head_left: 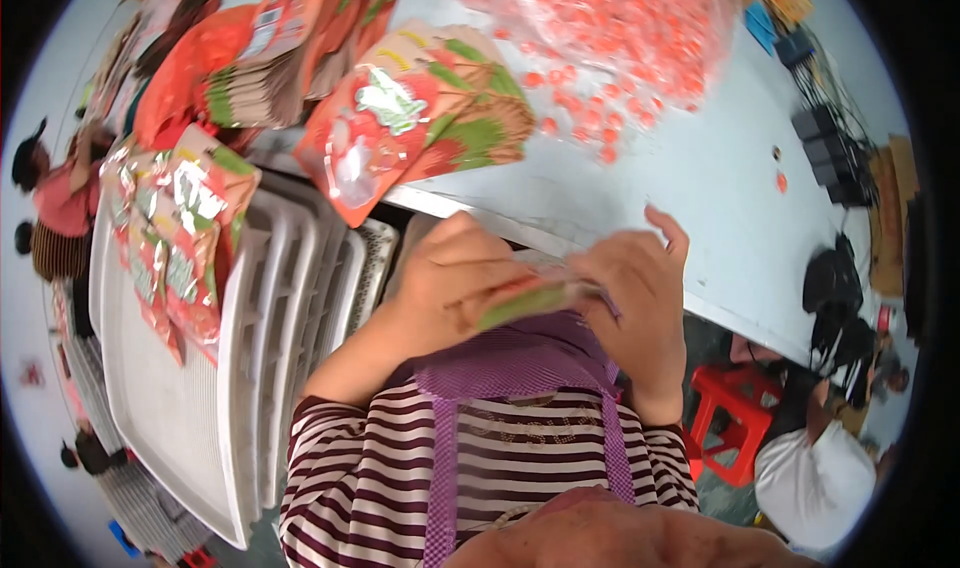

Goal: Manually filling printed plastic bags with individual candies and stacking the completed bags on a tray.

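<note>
Close in front of my purple apron, my left hand (447, 280) is closed round a red, brown and green printed pouch (525, 303). My right hand (635, 288) grips the pouch's other end, with one finger raised and its fingertips blurred. Just beyond my left hand, a fanned stack of similar pouches (450, 133) lies at the table edge. Small red-orange pieces, perhaps caps, (600, 118) spill from a large clear plastic bag (620, 28) at the far side.
Stacked white trays (165, 388) stand at my left, with shiny filled pouches (180, 238) on top. More pouches (255, 88) and a red plastic bag (195, 73) lie beyond. Black power adapters with cables (830, 153) line the table's right side. A red stool (735, 408) and seated people are nearby.
</note>
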Demonstrator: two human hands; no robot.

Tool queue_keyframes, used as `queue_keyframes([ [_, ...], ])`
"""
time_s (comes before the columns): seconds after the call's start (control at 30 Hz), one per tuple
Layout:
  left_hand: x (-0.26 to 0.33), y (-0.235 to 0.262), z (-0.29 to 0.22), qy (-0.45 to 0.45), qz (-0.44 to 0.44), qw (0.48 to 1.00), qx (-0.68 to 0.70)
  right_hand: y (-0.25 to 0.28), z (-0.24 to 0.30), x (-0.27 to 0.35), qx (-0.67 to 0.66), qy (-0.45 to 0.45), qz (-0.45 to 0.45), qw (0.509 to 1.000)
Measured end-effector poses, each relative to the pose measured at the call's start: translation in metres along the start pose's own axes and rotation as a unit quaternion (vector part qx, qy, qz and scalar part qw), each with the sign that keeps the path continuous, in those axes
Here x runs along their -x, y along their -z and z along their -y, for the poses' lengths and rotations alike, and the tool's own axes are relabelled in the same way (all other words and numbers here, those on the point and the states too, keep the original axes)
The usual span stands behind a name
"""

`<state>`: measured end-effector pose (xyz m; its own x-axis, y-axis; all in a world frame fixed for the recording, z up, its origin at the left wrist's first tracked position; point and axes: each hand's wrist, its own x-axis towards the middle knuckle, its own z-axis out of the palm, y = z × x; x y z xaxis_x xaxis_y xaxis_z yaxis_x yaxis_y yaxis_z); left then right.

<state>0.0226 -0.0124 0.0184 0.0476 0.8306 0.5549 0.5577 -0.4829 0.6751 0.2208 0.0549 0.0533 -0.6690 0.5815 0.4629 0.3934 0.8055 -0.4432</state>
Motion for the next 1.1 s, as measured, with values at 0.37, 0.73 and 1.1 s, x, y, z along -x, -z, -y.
queue_keyframes([
  [0.37,0.036,0.018,-0.021,-0.072,-0.038,0.996,-0.038,-0.024,0.017,0.0,-0.081,0.095,0.049,0.991],
  [0.73,0.057,0.072,-0.025,0.028,0.014,0.992,0.125,-0.02,0.035,-0.001,-0.218,0.065,0.042,0.973],
  [1.1,0.094,0.115,-0.055,0.258,0.039,0.954,0.145,-0.026,0.035,-0.018,-0.441,0.028,-0.187,0.877],
])
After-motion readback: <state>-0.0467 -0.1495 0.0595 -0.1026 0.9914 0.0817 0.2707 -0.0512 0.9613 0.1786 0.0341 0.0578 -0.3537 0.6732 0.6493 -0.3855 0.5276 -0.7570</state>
